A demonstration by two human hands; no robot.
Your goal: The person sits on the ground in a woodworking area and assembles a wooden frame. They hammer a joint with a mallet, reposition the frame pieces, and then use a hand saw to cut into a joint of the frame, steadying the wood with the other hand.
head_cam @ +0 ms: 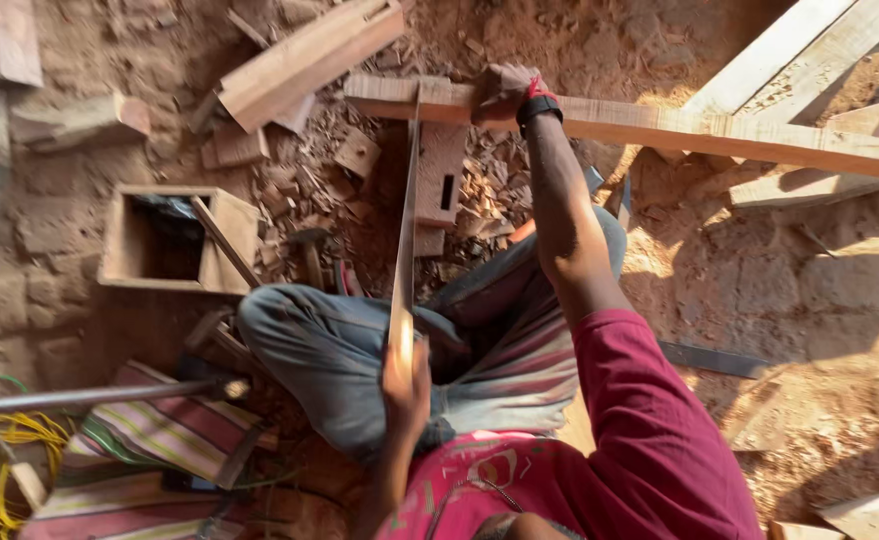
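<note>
2 hands were at work on a long pale wooden plank point(679, 128) that ran from the upper middle of the frame to the right edge. The right hand point(502, 92) pressed down on it, fingers curled over the edge. The left hand point(406, 385), in the lower middle, was closed round the handle of a long thin handsaw point(405, 240) whose blade met the plank. It looked stiff, fairly heavy and rough, best held from above near the cut.
</note>
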